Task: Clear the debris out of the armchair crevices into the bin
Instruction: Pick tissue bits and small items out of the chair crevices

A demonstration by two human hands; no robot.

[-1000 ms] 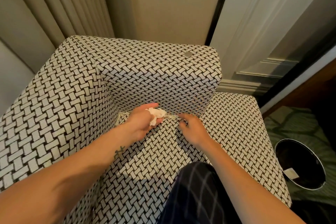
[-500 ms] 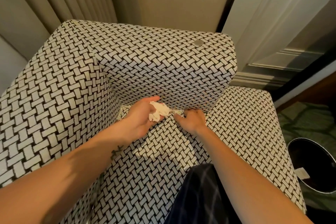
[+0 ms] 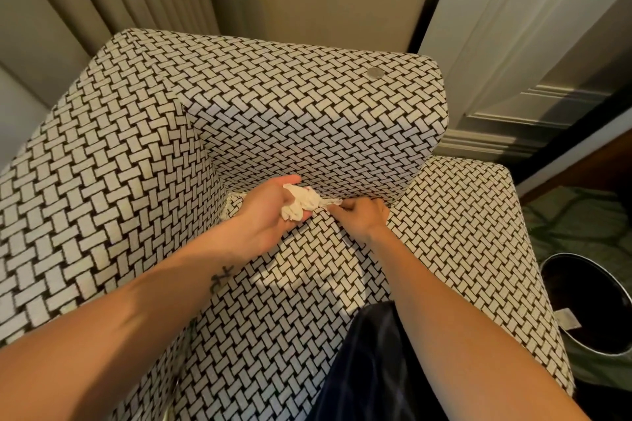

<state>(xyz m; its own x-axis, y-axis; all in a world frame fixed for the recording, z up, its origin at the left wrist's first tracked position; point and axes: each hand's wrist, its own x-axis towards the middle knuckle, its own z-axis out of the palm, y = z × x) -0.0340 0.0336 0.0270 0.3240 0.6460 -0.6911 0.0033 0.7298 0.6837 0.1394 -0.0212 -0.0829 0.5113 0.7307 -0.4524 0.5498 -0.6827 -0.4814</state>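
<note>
Two hands meet at the armchair (image 3: 307,133) crevice: left hand (image 3: 270,212) cups a tissue (image 3: 301,203), fingers curled round it; right hand (image 3: 362,215) pinches its twisted end. Bin (image 3: 588,304) stands beside the chair.

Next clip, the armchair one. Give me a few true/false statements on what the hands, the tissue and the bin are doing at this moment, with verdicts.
1. The left hand holds a crumpled white tissue. True.
2. The right hand is over the bin. False: it is at the crevice between seat and backrest, pinching a scrap at the tissue's end.
3. The bin stands on the floor to the right of the armchair. True.
4. The tissue is already in the bin. False: it is still in the left hand, over the seat.
5. A small round disc lies on top of the backrest. True.
</note>
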